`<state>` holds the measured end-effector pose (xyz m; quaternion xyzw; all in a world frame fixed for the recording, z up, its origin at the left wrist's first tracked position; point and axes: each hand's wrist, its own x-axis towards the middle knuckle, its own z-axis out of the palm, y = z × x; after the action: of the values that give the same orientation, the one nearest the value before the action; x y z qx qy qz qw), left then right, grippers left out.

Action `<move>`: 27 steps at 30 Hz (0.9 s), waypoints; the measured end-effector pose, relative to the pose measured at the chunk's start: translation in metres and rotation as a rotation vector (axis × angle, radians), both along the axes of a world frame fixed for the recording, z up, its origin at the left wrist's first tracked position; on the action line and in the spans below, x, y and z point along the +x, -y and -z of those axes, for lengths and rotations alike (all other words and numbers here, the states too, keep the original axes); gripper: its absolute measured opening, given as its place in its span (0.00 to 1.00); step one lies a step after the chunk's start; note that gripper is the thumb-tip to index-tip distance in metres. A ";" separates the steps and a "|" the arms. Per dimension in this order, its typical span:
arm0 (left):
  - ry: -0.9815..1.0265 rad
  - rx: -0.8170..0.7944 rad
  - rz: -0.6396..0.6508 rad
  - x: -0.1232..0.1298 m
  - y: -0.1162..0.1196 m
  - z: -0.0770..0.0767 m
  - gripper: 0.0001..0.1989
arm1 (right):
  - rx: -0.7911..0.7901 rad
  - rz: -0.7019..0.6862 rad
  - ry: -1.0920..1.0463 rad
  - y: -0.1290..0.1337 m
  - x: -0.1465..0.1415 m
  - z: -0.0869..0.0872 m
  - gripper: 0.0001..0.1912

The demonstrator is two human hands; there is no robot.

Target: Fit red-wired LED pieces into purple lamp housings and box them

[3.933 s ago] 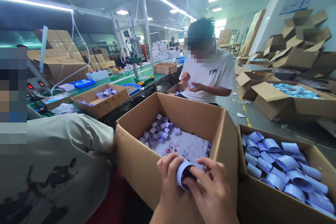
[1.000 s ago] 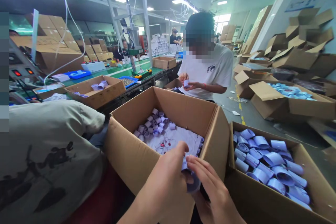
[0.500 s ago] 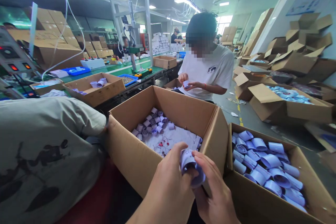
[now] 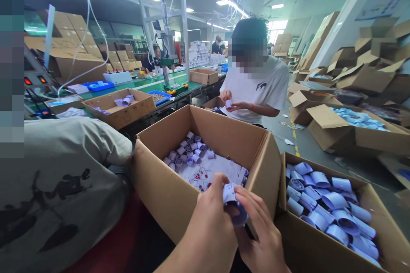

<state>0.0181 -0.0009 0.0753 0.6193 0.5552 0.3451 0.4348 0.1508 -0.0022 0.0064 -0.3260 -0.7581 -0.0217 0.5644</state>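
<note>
A short white plastic cylinder, hollow with its open end towards me, is held between my two hands. My left hand grips it from the left, and a fingertip shows inside the opening. On the other side, the fingers of my right hand wrap over its top and right wall. Both hands are just in front of a large cardboard box. Inside that box lie several small white cylinders and a few red parts with thin wires on a pale sheet.
At right stands a cardboard box heaped with white cylinders. Across from me a person in a white T-shirt handles a small white part. Another person's grey shirt is close on my left. Behind runs a green workbench with a press.
The whole view has shifted slightly to the right and down. My hands keep hold of the cylinder in nearly the same pose. The person opposite has lowered their head a little.
</note>
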 end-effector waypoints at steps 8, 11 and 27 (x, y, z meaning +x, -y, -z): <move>-0.062 0.022 -0.044 0.003 -0.009 0.007 0.20 | -0.023 -0.003 -0.032 -0.003 0.005 0.003 0.17; 0.006 -0.016 -0.094 0.008 -0.007 0.024 0.18 | -0.031 0.036 -0.075 -0.003 0.004 0.008 0.17; -0.474 0.182 -0.031 -0.061 -0.111 0.012 0.13 | 0.024 0.823 0.438 -0.039 0.145 0.016 0.19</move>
<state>-0.0432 0.1098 0.0636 0.7111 0.6176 0.2455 0.2296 0.2959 0.0372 -0.0093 -0.5809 -0.6665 -0.3212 0.3393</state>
